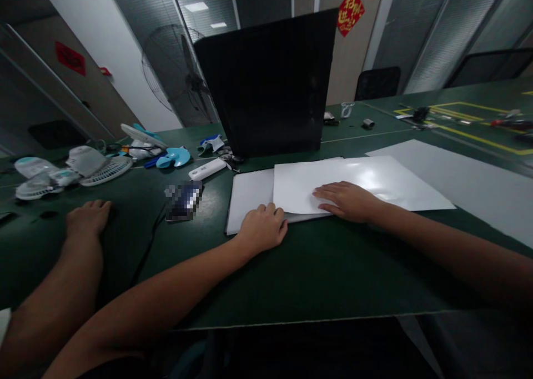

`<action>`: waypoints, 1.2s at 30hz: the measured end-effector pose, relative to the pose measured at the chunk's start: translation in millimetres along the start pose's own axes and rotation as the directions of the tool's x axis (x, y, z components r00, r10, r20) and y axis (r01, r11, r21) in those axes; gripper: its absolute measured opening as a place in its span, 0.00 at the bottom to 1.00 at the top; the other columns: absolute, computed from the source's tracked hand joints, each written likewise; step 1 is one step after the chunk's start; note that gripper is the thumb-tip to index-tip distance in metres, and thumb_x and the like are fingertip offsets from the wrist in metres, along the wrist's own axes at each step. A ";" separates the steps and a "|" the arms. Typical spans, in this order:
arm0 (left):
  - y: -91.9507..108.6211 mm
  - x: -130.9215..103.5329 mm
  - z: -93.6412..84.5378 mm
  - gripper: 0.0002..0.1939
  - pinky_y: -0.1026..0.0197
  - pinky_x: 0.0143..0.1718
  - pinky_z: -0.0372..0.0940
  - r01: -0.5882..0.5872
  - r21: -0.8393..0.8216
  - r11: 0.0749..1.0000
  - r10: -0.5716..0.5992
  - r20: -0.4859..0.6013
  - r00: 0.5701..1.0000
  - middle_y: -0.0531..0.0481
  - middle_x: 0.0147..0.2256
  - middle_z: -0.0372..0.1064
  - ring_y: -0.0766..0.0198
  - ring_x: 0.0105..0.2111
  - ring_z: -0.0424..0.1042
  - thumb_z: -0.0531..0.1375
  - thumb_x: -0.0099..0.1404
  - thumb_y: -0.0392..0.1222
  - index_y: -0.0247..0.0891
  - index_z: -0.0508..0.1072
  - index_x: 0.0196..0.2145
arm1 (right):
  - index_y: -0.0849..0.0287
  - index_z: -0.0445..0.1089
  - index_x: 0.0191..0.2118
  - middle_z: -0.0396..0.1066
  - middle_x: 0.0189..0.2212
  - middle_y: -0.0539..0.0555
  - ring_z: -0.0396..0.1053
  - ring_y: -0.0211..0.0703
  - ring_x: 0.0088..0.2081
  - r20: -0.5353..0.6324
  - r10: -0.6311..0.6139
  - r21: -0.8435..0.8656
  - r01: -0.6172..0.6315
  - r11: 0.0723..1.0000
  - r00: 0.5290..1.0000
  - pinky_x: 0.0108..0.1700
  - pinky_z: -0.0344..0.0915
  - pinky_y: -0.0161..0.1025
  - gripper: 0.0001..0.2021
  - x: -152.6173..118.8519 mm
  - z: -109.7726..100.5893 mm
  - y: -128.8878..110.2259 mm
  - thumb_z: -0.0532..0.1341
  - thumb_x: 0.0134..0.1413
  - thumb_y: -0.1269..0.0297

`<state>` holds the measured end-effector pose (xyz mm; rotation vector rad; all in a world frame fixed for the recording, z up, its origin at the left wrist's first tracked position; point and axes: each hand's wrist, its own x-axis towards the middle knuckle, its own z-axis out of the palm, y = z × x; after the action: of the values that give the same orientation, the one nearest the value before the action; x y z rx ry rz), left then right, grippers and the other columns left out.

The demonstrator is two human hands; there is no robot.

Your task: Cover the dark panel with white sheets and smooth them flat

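Observation:
A glossy white sheet [395, 179] lies over a stack of white paper [252, 195] with a dark edge beneath it. My right hand [347, 201] rests flat on the front part of this sheet, its fingers stretched out to the left. At the sheet's near left corner, my left hand [262, 227] has its fingers bent and closed over the edge, the thumb tucked at the right. How the fingertips sit on the corner is partly hidden.
A black monitor-like panel [270, 84] stands behind the papers. Another white sheet [458, 181] lies at right. Toward the left are a pixelated phone-like object [183, 200], a white power bank-like box [207, 169], fan parts [106, 170] and another person's hand [87, 218].

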<state>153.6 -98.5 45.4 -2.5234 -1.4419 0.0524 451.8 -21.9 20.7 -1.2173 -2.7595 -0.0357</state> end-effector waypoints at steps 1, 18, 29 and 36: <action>0.7 -0.4 1.0 0.21 0.52 0.35 0.70 -0.005 0.022 1.000 0.006 -0.017 1.000 0.37 0.44 0.74 0.47 0.42 0.75 0.49 0.77 0.49 0.34 0.76 0.48 | 0.55 0.70 0.67 0.69 0.64 0.59 0.68 0.58 0.63 -0.006 -0.010 0.020 0.010 1.000 1.000 0.65 0.63 0.60 0.28 -0.6 0.7 2.7 0.51 0.72 0.46; -3.5 2.4 11.8 0.38 0.30 0.59 0.63 0.136 -0.012 0.991 -0.136 -0.001 0.991 0.32 0.69 0.57 0.29 0.66 0.59 0.48 0.75 0.65 0.41 0.55 0.73 | 0.62 0.75 0.59 0.74 0.55 0.72 0.73 0.69 0.53 -0.037 0.771 -0.221 -0.757 0.615 0.636 0.49 0.70 0.63 0.33 -24.7 -14.4 82.2 0.47 0.70 0.42; -5.5 3.7 12.9 0.41 0.27 0.57 0.65 0.175 -0.097 0.980 -0.169 0.067 0.983 0.32 0.75 0.42 0.27 0.72 0.46 0.45 0.74 0.69 0.44 0.48 0.75 | 0.61 0.69 0.67 0.73 0.58 0.69 0.72 0.66 0.56 -0.014 0.633 -0.061 -0.633 0.772 0.774 0.56 0.67 0.63 0.42 -24.4 -4.7 93.3 0.41 0.68 0.34; -8.2 3.0 15.7 0.41 0.22 0.57 0.61 0.141 -0.085 0.986 -0.139 0.033 0.990 0.28 0.73 0.47 0.23 0.71 0.49 0.45 0.74 0.69 0.40 0.53 0.74 | 0.60 0.66 0.69 0.73 0.60 0.66 0.73 0.64 0.55 -0.127 0.583 -0.012 -0.589 0.808 0.803 0.56 0.69 0.59 0.41 -20.4 0.1 90.5 0.41 0.69 0.34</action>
<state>145.9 -89.0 32.3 -2.4900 -1.6622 -0.0013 532.1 24.2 15.5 -1.9585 -2.1740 -0.1149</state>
